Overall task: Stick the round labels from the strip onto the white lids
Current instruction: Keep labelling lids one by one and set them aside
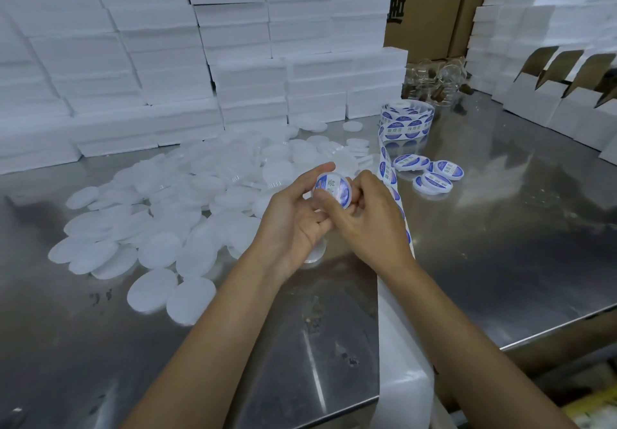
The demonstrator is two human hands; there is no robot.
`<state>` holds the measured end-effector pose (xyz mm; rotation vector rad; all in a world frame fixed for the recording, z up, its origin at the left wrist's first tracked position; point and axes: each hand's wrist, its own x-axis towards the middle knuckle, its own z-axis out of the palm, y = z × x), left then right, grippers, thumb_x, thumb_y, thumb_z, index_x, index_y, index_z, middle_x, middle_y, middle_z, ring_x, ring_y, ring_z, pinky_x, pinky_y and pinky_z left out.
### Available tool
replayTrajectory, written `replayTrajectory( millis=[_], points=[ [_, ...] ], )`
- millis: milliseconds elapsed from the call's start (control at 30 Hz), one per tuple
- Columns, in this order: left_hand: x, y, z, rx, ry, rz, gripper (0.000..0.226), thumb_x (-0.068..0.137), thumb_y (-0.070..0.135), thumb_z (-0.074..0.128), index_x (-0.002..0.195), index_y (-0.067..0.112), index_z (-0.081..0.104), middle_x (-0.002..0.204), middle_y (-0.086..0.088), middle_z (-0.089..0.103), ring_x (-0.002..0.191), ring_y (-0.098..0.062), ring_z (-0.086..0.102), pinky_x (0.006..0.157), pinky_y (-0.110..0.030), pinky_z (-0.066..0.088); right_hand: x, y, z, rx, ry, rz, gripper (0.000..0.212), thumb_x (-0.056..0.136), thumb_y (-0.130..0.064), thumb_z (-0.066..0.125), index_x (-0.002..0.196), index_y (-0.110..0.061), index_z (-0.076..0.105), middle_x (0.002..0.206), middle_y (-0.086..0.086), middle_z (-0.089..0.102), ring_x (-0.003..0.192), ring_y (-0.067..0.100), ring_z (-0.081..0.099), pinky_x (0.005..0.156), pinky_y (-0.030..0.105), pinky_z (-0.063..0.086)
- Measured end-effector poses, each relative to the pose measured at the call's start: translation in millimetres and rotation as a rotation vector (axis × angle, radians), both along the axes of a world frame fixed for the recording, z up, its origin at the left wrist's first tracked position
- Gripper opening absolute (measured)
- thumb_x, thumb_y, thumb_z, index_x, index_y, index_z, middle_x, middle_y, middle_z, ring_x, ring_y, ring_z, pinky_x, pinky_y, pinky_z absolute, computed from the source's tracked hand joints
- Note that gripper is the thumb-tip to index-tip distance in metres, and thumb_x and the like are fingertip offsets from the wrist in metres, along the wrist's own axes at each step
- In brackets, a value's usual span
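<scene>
My left hand [293, 218] holds a white lid [334, 188] up above the steel table, face toward me. A blue and white round label covers the lid's face. My right hand [367, 221] grips the same lid from the right, thumb pressed on the label. The label strip [387, 165] runs from a roll [405, 121] at the back, past my right hand and off the table's front edge. A big pile of plain white lids [187, 201] lies to the left. Several labelled lids [430, 175] lie to the right of the strip.
The steel table [500, 245] has a front edge and a corner cut near my body. White foam boxes [167, 61] are stacked along the back and left. Cardboard cartons [430, 5], clear jars [434, 78] and open white boxes [567, 101] stand at the back right.
</scene>
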<state>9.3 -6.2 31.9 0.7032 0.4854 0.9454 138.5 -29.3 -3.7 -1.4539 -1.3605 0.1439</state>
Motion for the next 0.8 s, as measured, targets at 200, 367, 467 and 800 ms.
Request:
replayTrajectory(
  millis=[200, 367, 467, 800],
  points=[
    [-3.1, 2.5, -4.8, 0.068, 0.059, 0.022, 0.027, 0.100, 0.012, 0.050, 0.122, 0.003, 0.064, 0.116, -0.025, 0.069, 0.113, -0.039, 0.068, 0.092, -0.045, 0.059, 5.1, 0.8, -0.3, 0.042, -0.046, 0.050, 0.040, 0.098, -0.032, 0.060, 0.071, -0.014, 0.036, 0.062, -0.008, 0.038, 0.063, 0.009, 0.039, 0.059, 0.021, 0.028],
    [-2.6, 3.1, -6.6, 0.059, 0.088, 0.045, 0.028, 0.105, 0.012, 0.046, 0.125, 0.002, 0.063, 0.113, -0.019, 0.071, 0.109, -0.033, 0.070, 0.091, -0.044, 0.060, 8.6, -1.4, 0.5, -0.005, -0.035, 0.069, 0.034, 0.104, -0.022, 0.047, 0.073, -0.013, 0.035, 0.061, -0.007, 0.040, 0.060, 0.009, 0.040, 0.058, 0.027, 0.026],
    [-2.6, 3.4, -4.5, 0.062, 0.098, 0.073, 0.032, 0.106, 0.012, 0.043, 0.131, 0.000, 0.059, 0.122, -0.027, 0.068, 0.108, -0.035, 0.070, 0.087, -0.041, 0.062, 3.5, -4.2, -0.4, -0.050, -0.021, 0.063, 0.042, 0.092, -0.050, 0.060, 0.076, -0.016, 0.041, 0.064, -0.011, 0.045, 0.064, 0.009, 0.044, 0.058, 0.028, 0.034],
    [-1.3, -0.1, -3.8, 0.281, 0.292, 0.189, 0.025, 0.102, 0.008, 0.056, 0.124, 0.008, 0.066, 0.114, -0.017, 0.071, 0.099, -0.027, 0.074, 0.079, -0.035, 0.063, 3.7, -4.2, -2.8, -0.007, -0.033, 0.052, 0.032, 0.104, -0.036, 0.046, 0.077, -0.020, 0.040, 0.056, -0.009, 0.046, 0.057, 0.013, 0.044, 0.057, 0.038, 0.037]
  ],
)
